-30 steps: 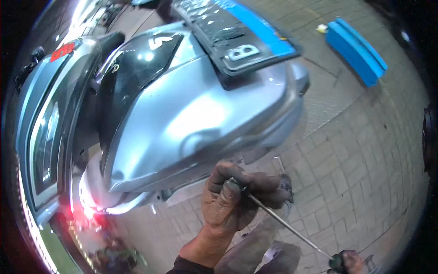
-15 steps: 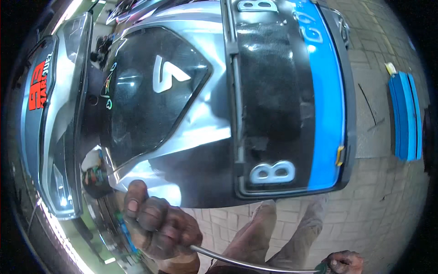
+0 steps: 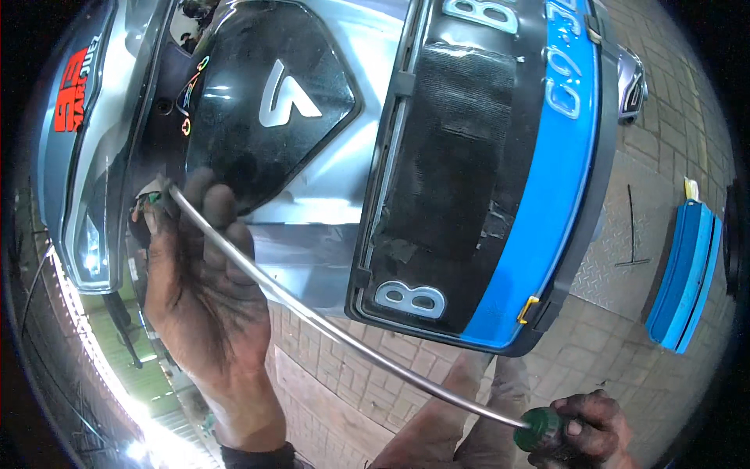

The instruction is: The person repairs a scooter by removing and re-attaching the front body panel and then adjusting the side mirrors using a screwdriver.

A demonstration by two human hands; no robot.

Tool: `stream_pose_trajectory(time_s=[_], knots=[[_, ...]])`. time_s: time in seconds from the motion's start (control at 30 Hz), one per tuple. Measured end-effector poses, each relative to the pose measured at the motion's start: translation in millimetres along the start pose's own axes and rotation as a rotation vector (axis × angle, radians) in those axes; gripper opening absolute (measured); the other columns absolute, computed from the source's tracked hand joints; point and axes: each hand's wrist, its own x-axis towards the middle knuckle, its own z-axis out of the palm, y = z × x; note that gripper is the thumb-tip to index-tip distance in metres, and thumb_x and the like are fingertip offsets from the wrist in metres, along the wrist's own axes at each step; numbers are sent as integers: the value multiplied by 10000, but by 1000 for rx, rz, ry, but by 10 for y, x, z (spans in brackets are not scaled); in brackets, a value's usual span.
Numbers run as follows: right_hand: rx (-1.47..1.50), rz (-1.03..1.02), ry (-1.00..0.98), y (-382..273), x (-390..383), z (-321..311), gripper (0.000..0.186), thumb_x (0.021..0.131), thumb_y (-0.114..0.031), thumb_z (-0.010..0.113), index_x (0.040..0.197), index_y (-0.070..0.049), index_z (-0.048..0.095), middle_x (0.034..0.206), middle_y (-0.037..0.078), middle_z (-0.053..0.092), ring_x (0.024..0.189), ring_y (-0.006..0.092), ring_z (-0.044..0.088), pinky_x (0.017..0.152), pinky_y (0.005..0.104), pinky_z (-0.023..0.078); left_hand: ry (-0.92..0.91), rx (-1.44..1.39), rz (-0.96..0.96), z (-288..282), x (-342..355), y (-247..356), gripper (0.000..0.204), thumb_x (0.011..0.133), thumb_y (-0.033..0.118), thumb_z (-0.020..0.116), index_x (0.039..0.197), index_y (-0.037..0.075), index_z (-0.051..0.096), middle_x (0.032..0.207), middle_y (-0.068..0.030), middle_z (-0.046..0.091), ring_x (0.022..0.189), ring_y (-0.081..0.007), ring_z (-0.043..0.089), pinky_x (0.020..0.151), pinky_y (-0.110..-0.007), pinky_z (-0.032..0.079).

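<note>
A long screwdriver [image 3: 344,336] runs diagonally across the view. My right hand [image 3: 594,426], at the lower right, grips its green handle [image 3: 533,428]. My left hand [image 3: 205,305] is turned palm up, thumb and forefinger at the shaft's far end; what small piece may be at the tip is unclear. Behind that hand are silver scooter bodywork [image 3: 344,187] and a dark glossy panel [image 3: 250,156] with a white emblem [image 3: 285,98]. To the right is a number plate [image 3: 461,156] in a black frame, with a blue strip.
At the left is another grey panel [image 3: 66,180] with a red sticker. On the right, a blue bar-shaped object [image 3: 680,277] and a thin T-shaped tool [image 3: 631,234] lie on a metal plate [image 3: 605,273] over paving [image 3: 672,117]. My legs [image 3: 445,414] show below.
The view has swung over the bodywork and plate. My left hand has moved up and left with the shaft's end, turning palm up. My right hand still grips the handle, now higher.
</note>
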Motion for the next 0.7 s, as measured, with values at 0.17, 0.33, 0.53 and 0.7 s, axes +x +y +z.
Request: stream_pose_trajectory(time_s=[0.17,0.33,0.53,0.7], knots=[[70,-44,82,162,6,62,547,713,-97,720,1195,-113,459,1059,195,537,858,335,589,675,398,485,136,490,52,158,-89,17,441,935,233,425,1280,-30,345,1042,-225,565,867,-272,644,596,-272,571],[113,-104,106,281,-33,125,519,734,-121,706,1191,-112,461,1087,194,514,869,338,582,690,418,484,24,934,150,89,-84,129,404,917,262,474,1199,-26,449,1045,-162,583,822,-196,601,657,-269,509],[81,-180,87,399,-28,-42,526,721,-133,718,1183,-113,468,1080,192,524,889,333,577,714,417,484,223,2476,1254,-228,325,459,727,767,331,676,1334,68,305,1311,-178,363,1137,-298,451,914,-393,410],[-2,-101,42,421,172,-384,523,708,-154,737,1174,-107,504,1070,197,555,920,334,577,765,419,480,53,2528,1489,-281,814,718,807,685,449,712,1341,154,347,1279,-182,420,1140,-400,428,941,-505,341]])
